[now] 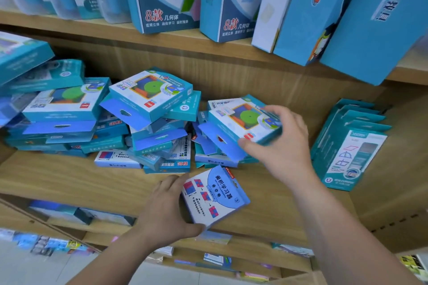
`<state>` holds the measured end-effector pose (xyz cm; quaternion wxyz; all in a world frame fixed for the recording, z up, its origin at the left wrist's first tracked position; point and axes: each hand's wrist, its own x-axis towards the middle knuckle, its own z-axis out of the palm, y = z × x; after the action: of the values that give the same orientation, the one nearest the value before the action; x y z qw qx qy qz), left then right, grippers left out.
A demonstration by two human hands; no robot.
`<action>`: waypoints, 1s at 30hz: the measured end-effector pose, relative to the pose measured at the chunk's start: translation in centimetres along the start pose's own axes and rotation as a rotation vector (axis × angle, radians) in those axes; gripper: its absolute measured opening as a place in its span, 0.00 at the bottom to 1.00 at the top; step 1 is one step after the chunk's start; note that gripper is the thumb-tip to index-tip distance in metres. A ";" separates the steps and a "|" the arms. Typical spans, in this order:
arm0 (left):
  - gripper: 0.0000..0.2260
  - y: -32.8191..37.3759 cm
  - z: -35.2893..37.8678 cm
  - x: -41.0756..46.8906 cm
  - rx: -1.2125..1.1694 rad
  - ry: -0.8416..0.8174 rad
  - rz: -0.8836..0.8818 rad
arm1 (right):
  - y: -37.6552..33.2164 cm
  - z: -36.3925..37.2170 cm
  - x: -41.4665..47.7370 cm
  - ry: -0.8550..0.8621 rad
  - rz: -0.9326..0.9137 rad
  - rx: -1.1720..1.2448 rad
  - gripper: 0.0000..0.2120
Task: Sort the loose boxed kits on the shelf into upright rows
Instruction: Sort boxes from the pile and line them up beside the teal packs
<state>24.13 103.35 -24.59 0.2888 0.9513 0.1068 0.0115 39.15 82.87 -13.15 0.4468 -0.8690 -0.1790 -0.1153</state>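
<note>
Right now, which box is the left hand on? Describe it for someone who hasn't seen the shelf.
On the middle wooden shelf, in front of the jumbled pile of teal boxes, one white flat box lies alone near the front edge under the left hand. Unlike its neighbours, it shows red-and-blue squares, not a green disc.

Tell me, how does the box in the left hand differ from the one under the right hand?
The white box in the left hand shows pink-and-blue squares; the blue box under the right hand shows a green disc. The white box sits near the shelf front, apart from the pile; the blue box lies tilted on the pile. Both are flat, small cardboard kits.
</note>
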 end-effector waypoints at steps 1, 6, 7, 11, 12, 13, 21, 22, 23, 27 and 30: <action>0.56 -0.4 -0.1 -0.1 -0.035 -0.001 -0.003 | 1.0 -0.9 -0.9 -0.014 -0.032 0.034 0.37; 0.56 -1.5 -0.2 0.1 -0.172 -0.023 -0.002 | 6.4 -3.9 -5.3 -0.124 -0.096 0.284 0.34; 0.56 -1.4 -0.2 0.2 -0.169 -0.025 0.013 | 7.0 -4.0 -6.0 -0.129 -0.097 0.303 0.34; 0.56 -1.1 -0.2 0.7 -0.133 -0.046 0.061 | 8.1 -3.4 -8.1 -0.130 -0.100 0.298 0.33; 0.56 -1.1 -0.2 0.8 -0.136 -0.054 0.058 | 8.2 -3.2 -8.5 -0.140 -0.094 0.305 0.34; 0.57 -1.0 -0.3 0.8 -0.139 -0.064 0.055 | 8.3 -2.9 -8.9 -0.154 -0.092 0.300 0.34; 0.50 -1.0 -0.6 0.8 -0.351 -0.172 0.016 | 9.3 -0.6 -10.7 -0.316 -0.020 0.152 0.36; 0.43 -0.8 -0.7 0.8 -0.461 -0.176 -0.022 | 9.2 -0.1 -10.7 -0.337 -0.016 0.133 0.37; 0.34 -0.4 -0.9 0.7 -0.559 -0.170 -0.047 | 9.0 0.3 -10.8 -0.356 -0.019 0.110 0.37; 0.18 0.4 -1.1 1.2 -0.678 -0.063 -0.164 | 8.1 2.2 -10.5 -0.418 -0.056 -0.019 0.41; 0.20 0.8 -1.5 1.5 -0.683 -0.097 -0.195 | 7.3 3.3 -10.2 -0.500 -0.068 -0.100 0.47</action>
<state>25.59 103.79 -22.96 0.5947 0.7846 0.1731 -0.0264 33.01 79.49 -24.07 0.3410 -0.8849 -0.3073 0.0794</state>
